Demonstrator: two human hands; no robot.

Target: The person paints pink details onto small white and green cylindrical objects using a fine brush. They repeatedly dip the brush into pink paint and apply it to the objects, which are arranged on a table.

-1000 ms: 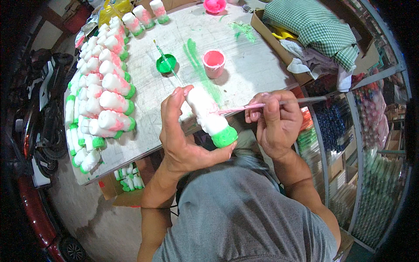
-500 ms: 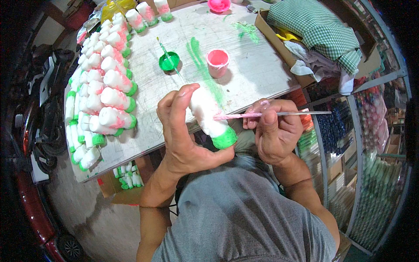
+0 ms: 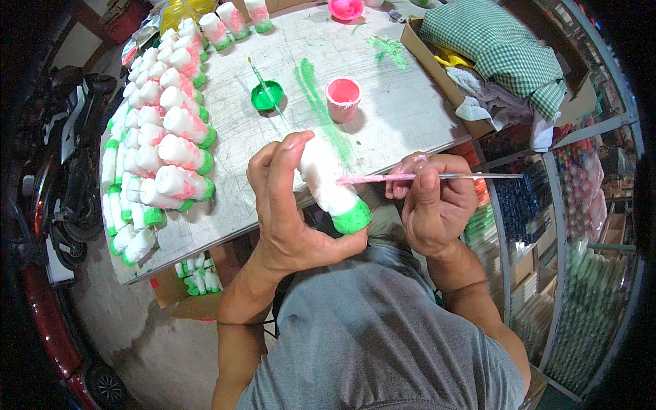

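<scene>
Between the thumb and fingers of my left hand (image 3: 283, 212) is a white molded candle-shaped piece (image 3: 322, 174) with a green base, tilted over the table's near edge. My right hand (image 3: 437, 201) pinches a paintbrush (image 3: 478, 175), its pink-smeared end touching the side of the white piece. Beyond my hands, a cup of pink paint (image 3: 343, 99) stands on the white table (image 3: 225, 137). Left of it sits a small dish of green paint (image 3: 266, 97) with a second brush (image 3: 254, 68) resting across it.
Rows of similar white pieces with pink and green paint (image 3: 179, 123) cover the table's left side. A cardboard box (image 3: 427, 55) with cloths (image 3: 492, 48) stands at the far right. A bright pink bowl (image 3: 346, 8) is at the back. Shelves (image 3: 555, 205) line the right.
The right hand and brush have shifted very slightly to the right, with the brush tip still on the white piece. My left hand keeps its hold.
</scene>
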